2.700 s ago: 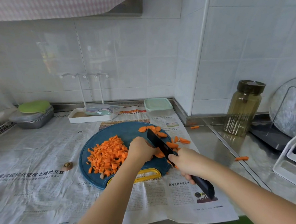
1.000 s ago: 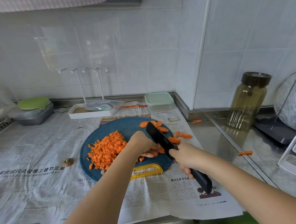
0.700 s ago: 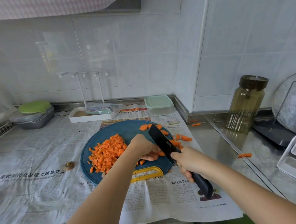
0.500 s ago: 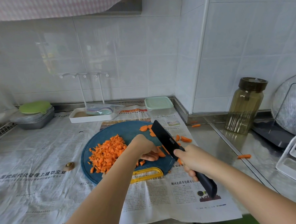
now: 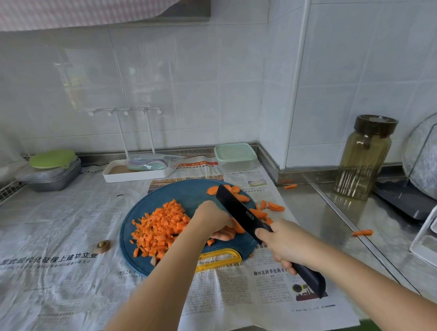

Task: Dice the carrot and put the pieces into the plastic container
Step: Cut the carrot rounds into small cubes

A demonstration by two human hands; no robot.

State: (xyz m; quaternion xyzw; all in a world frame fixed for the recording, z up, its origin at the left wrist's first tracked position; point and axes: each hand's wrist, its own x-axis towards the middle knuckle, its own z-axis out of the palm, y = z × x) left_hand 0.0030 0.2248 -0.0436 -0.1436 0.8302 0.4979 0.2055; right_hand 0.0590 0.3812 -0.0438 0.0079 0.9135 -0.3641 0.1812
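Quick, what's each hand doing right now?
Left hand: fingers curled, holding carrot slices down.
Right hand: gripping the knife.

Diced carrot [image 5: 159, 228] on cutting board [image 5: 183, 192], left part; board on newspaper [image 5: 57, 220]; container [image 5: 234, 156] behind board; jar [image 5: 363, 157] right.

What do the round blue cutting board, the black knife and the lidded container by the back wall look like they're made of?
Cutting board: probably plastic, matte blue with a moulded yellow handle. Knife: matte black blade, perhaps coated steel or ceramic; smooth black handle, likely plastic. Container: translucent plastic body, opaque pale-green lid with a soft sheen.
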